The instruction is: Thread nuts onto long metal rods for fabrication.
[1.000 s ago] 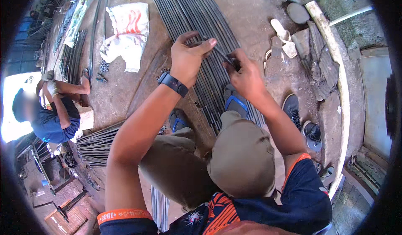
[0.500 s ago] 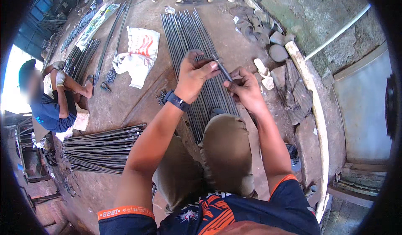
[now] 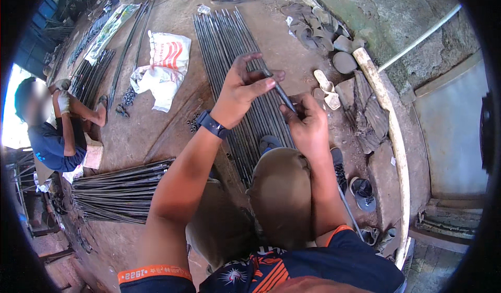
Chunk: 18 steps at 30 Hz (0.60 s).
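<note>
A dark metal rod (image 3: 282, 96) slants between my hands, above a long row of similar rods (image 3: 222, 48) lying side by side on the floor. My left hand (image 3: 245, 87), with a dark watch on its wrist, is closed around the rod's upper end, thumb and fingers against it. Farther down, my right hand (image 3: 307, 116) grips the same rod between thumb and curled fingers. Whether a small part sits on the rod's end under my left fingers is hidden.
A second bundle of rods (image 3: 115, 191) lies at left, near a seated person (image 3: 55, 131) in gloves. Small dark nut-like pieces (image 3: 194, 122) and a white sack (image 3: 166, 66) are on the floor. At right are sandals (image 3: 327, 90), a shoe (image 3: 364, 193) and a pale pole (image 3: 389, 115).
The view has shifted a little, so the floor items sit farther left. My left fingers have shifted on the rod's end. My right hand has moved slightly lower, still gripping the rod.
</note>
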Each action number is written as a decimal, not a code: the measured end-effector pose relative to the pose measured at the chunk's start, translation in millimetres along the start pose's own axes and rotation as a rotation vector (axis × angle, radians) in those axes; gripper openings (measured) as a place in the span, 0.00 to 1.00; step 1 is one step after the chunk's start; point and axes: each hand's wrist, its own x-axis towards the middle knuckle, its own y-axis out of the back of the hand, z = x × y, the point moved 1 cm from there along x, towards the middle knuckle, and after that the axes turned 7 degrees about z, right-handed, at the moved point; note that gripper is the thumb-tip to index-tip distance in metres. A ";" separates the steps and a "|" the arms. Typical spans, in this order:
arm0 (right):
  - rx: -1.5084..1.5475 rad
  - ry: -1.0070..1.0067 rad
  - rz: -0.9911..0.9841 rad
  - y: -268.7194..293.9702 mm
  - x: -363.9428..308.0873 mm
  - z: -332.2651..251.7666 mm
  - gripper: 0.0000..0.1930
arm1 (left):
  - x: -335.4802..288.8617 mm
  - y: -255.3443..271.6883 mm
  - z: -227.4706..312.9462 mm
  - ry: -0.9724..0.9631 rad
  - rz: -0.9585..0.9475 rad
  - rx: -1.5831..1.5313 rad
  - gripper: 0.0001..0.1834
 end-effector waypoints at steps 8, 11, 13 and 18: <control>-0.059 0.004 0.006 -2.9 6.0 6.4 0.08 | -5.7 -0.4 0.6 -0.008 0.137 -0.043 0.33; -0.035 0.032 -0.004 -3.6 6.8 2.3 0.08 | -6.6 -8.5 -1.7 0.030 0.310 0.231 0.35; -0.052 -0.017 -0.030 -3.5 7.9 2.6 0.08 | -4.6 -10.7 0.1 0.038 0.332 0.170 0.35; -0.047 0.028 -0.008 -4.4 7.9 11.8 0.08 | -3.2 -12.0 -6.5 -0.052 0.343 0.296 0.33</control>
